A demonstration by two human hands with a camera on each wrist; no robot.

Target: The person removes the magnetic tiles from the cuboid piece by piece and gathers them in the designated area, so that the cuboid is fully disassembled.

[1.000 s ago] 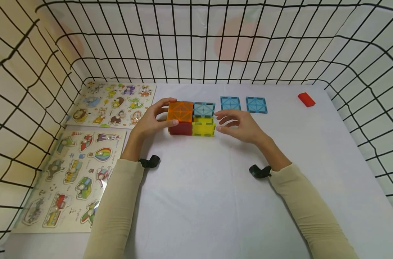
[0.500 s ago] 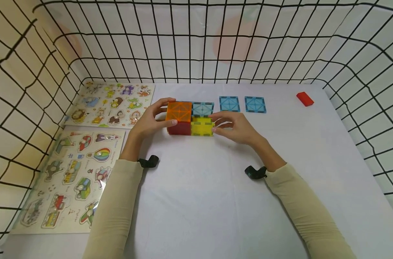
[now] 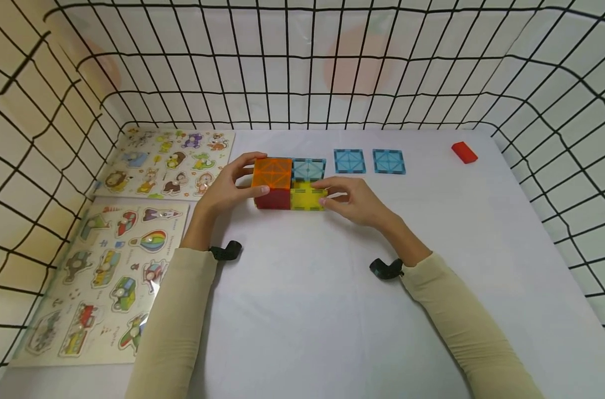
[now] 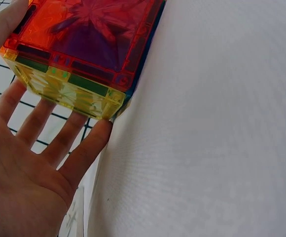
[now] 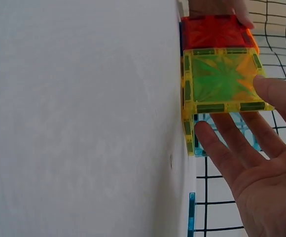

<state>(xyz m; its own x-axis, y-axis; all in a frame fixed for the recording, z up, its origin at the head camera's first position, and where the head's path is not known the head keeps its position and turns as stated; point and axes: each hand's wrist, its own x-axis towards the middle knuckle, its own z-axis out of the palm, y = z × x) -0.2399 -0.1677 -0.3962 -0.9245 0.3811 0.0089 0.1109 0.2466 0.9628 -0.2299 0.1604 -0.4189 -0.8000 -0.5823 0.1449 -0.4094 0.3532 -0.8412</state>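
Observation:
A cube of magnetic tiles [image 3: 272, 173] has an orange top, a red front and a yellow left side. My left hand [image 3: 227, 187] holds it, thumb at the front and fingers reaching round the yellow side. Against the cube's right side stands a yellow magnetic tile [image 3: 308, 200], with another yellow tile [image 5: 188, 133] at its foot in the right wrist view. My right hand [image 3: 354, 200] pinches the upright one, thumb on its front face and fingers behind. Behind it is a light blue tile [image 3: 309, 168], partly hidden by the yellow one.
Two blue tiles [image 3: 349, 161] lie side by side behind my right hand. A red block [image 3: 464, 152] lies at the far right. Two picture puzzle boards [image 3: 100, 282] are on the left. Black wire mesh [image 3: 302, 72] surrounds the white table [image 3: 302, 310].
My right hand has moved left from beside the yellow tile and now pinches it between thumb and fingers. My left hand stays on the cube. The head view has shifted slightly.

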